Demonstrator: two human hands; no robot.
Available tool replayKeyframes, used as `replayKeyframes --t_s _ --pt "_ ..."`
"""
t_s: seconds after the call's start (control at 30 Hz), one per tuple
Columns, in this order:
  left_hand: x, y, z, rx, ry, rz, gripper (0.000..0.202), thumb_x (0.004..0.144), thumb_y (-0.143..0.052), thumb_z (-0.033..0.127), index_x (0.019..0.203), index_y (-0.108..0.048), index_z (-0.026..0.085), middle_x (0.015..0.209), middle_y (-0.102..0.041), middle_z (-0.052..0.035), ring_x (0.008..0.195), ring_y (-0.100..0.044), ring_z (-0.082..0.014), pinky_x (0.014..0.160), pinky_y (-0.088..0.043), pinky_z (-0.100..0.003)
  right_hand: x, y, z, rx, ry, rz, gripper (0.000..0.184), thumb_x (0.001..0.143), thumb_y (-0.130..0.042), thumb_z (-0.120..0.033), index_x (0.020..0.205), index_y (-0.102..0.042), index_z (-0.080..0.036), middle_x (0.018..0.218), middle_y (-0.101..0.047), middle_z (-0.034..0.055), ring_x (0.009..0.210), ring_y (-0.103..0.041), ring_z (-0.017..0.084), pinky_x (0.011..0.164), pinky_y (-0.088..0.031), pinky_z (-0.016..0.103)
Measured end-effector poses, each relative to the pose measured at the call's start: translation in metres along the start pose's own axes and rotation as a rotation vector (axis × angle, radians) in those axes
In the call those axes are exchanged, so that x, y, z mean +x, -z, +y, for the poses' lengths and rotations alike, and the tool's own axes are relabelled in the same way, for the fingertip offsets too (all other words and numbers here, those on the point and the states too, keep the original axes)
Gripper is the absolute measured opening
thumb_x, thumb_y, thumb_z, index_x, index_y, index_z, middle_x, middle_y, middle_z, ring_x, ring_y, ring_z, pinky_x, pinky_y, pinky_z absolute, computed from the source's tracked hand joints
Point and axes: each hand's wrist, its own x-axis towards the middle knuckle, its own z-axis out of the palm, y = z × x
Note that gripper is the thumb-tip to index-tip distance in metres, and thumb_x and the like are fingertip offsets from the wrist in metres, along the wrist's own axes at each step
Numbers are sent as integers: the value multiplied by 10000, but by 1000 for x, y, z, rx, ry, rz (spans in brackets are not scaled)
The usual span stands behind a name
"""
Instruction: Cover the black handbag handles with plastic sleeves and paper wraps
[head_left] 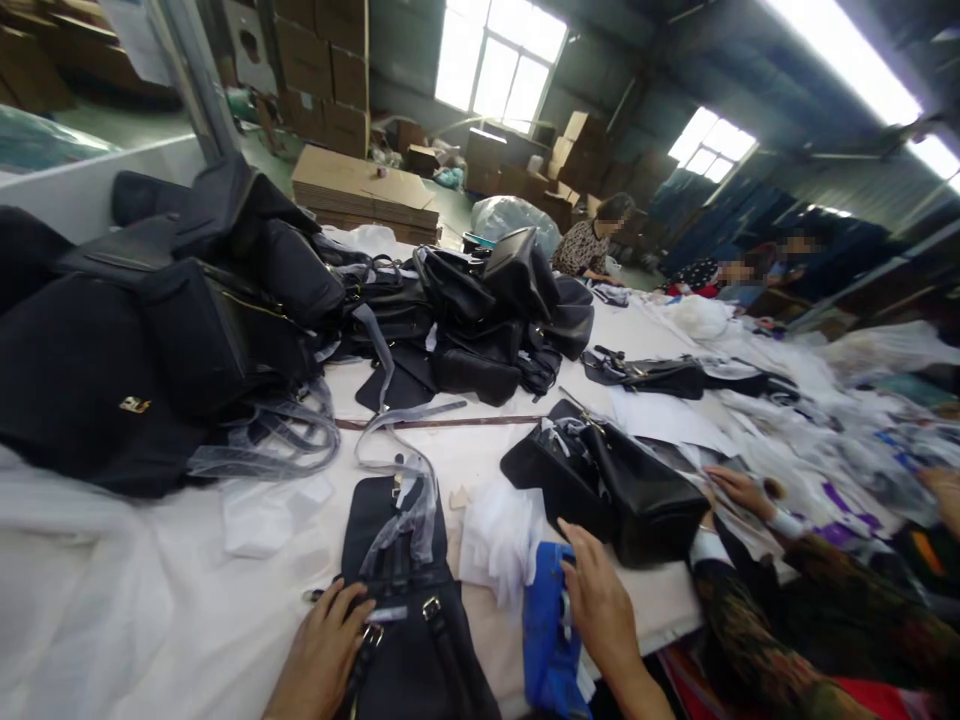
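Note:
A black backpack (409, 655) with gold buckles lies on the white-covered table in front of me, its straps partly wrapped in clear plastic film (420, 520). My left hand (326, 640) rests on its left side by a buckle, fingers stretched over the material. To the right lies a blue fabric pouch (549, 620), its contents unclear. My right hand (600, 595) is at the pouch's right edge, fingers apart and partly extended; no held object shows. Between backpack and pouch sits a crumpled stack of thin white sheets (501, 535).
Black bags (187, 330) are heaped at the left and more (480, 330) across the table. Another black bag (622, 480) lies right of centre, beside a co-worker's hands (739, 490). Clear plastic (862, 430) covers the right side. Cartons and other people are farther back.

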Motion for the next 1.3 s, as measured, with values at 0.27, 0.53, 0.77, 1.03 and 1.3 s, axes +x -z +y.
replayKeyframes --t_s 0.27,0.53,0.77,1.03,1.3 --pt "-5 1 31 -1 -81 172 297 842 -498 232 1099 -645 258 1117 -708 -46 1140 -594 -279 939 -539 -405 79 -8 11 -21 256 -97 467 899 -331 -72 1311 -478 -235 1281 -553 65 1190 -495 179 1015 -405 330" --pt "66 23 137 -100 -108 73 624 898 -480 363 1466 -243 256 1448 -453 -98 1329 -413 -277 1051 -434 -458 135 -39 58 -137 284 -406 435 801 -416 36 1092 -643 -193 1020 -667 64 896 -650 168 795 -458 243" --pt "179 41 264 -213 -176 -173 948 727 -576 658 1488 -115 330 1585 -134 -65 1429 -61 -406 1128 -77 -652 133 -55 67 -205 280 -456 243 875 -440 -83 915 -677 -120 1000 -655 151 814 -662 217 700 -470 270" --pt "218 -51 235 -20 88 -273 623 829 -472 199 1427 -343 317 1531 -311 -83 1358 -262 -424 1025 -268 -645 127 -46 89 -237 221 -387 256 787 -451 4 878 -644 -138 942 -643 112 721 -656 195 621 -439 261" --pt "222 -48 217 -159 82 -334 550 823 -470 258 1373 -445 273 1463 -408 -113 1285 -339 -427 972 -330 -628 131 -9 92 -263 44 -183 244 910 -362 -123 907 -603 -161 916 -600 98 708 -609 195 579 -370 275"
